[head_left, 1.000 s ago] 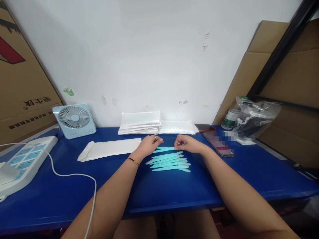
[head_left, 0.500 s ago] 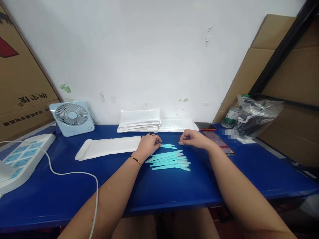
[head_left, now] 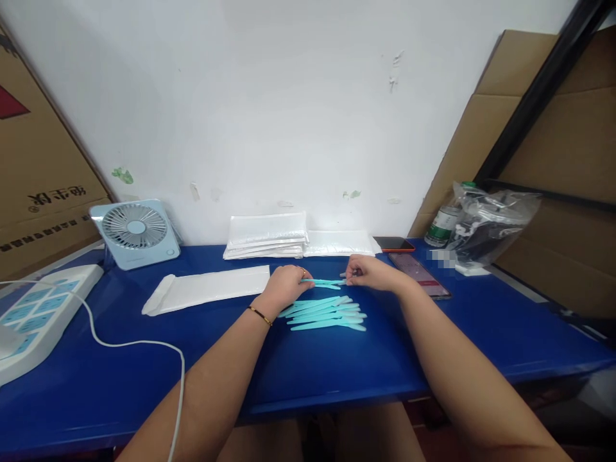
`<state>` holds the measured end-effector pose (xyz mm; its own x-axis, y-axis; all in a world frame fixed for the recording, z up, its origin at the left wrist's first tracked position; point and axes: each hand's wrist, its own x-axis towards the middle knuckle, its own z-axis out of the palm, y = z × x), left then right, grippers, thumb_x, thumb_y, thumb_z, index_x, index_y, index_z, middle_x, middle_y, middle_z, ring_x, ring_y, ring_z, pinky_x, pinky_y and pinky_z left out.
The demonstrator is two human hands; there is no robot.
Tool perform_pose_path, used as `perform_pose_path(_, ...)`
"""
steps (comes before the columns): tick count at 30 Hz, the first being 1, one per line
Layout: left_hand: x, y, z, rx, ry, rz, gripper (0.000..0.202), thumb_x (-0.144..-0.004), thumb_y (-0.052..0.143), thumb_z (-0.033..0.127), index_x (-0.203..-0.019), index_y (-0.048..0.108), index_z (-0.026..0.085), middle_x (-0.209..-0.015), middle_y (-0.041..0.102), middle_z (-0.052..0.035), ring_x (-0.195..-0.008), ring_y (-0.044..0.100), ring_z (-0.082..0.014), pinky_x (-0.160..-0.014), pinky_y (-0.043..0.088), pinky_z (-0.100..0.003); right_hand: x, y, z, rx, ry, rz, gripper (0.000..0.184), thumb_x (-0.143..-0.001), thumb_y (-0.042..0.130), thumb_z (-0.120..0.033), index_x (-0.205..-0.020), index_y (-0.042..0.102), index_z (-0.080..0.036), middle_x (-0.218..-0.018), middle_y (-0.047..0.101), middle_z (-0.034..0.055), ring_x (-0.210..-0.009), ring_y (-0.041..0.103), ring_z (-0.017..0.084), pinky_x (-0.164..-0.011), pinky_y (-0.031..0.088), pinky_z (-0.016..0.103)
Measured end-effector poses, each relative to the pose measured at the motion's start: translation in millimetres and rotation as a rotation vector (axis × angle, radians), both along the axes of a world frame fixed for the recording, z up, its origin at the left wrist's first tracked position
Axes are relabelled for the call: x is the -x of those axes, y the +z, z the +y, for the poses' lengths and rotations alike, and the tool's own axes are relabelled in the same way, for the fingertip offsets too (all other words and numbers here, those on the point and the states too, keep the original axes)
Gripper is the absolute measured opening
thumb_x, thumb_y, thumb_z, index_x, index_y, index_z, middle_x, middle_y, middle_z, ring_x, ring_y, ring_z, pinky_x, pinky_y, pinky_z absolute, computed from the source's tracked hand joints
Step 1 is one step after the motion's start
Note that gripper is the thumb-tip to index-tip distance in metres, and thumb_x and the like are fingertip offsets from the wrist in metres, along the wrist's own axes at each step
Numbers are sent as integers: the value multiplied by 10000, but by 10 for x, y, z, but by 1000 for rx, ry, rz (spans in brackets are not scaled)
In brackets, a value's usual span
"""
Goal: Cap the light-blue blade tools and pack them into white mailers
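Observation:
A pile of several slim turquoise plastic sticks (head_left: 325, 313) lies on the blue table (head_left: 337, 366). Just behind the pile, my left hand (head_left: 285, 285) pinches the left end of a few turquoise sticks (head_left: 323, 282) held level over the table. My right hand (head_left: 369, 273) pinches their right end. Both hands have their fingers closed. A gold bracelet circles my left wrist and a ring shows on a left finger.
A long white padded bag (head_left: 205, 289) lies left of my hands. White bag stacks (head_left: 269, 234) sit by the wall. Also there: a pale blue fan (head_left: 135, 231), a power strip with cable (head_left: 33, 314), two phones (head_left: 418, 273), a bottle and plastic bag (head_left: 481, 224), cardboard on both sides.
Half a second ago the sticks lay between my hands with the right hand drawn back; now both hands pinch their ends again, as they did one second ago.

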<state>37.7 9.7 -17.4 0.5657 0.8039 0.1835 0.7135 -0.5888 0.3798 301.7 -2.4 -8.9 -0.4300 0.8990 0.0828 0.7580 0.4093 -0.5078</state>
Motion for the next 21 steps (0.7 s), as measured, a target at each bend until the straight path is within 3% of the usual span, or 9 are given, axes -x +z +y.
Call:
perform_pose_path(3,62,7,41,-20,67,-3,204,-795,561,362,-842,712,235,-895,704,-22,-849,611,-207,-729,418,-275,-87,27,6,-53,-106,-28,204,-698,675,-370,-747,667,-172,-823,575,38,-728,529,157,-640,391,257)
perform_pose_path(5,82,8,48,-41,71,-29,202,-755,604,374,-872,699,239,-903,688,-21,-893,594,-213,-751,416,-277,-82,56,-19,-60,-101,-6,252,-692,686,-407,-790,681,-175,-835,578,39,-721,527,155,-632,394,256)
perform_pose_path(10,43,33,-10,1,-33,-115,233,-735,611,427,-836,686,231,-834,659,-13,-831,586,-186,-693,414,-255,117,96,-119,62,176,26,272,-704,685,-437,-816,698,-190,-848,574,32,-745,533,146,-663,415,252)
perform_pose_path(13,6,65,-77,106,-132,-137,286,-743,587,478,-796,695,219,-780,652,-12,-725,580,-158,-614,398,-239,193,81,-137,138,240,4,282,-669,717,-432,-785,692,-177,-825,557,26,-709,527,135,-634,415,244)
perform_pose_path(17,-23,89,-130,222,-214,-149,335,-729,589,513,-796,702,204,-745,656,-8,-628,555,-134,-542,368,-232,174,88,-125,131,212,56,266,-724,668,-428,-791,675,-170,-824,556,24,-708,522,131,-643,413,245)
perform_pose_path(21,1,78,-70,140,-88,-89,296,-757,565,473,-741,696,208,-667,651,1,-588,541,-136,-542,344,-246,49,86,-77,31,95,66,222,-734,656,-388,-778,662,-171,-828,569,28,-721,520,140,-639,403,249)
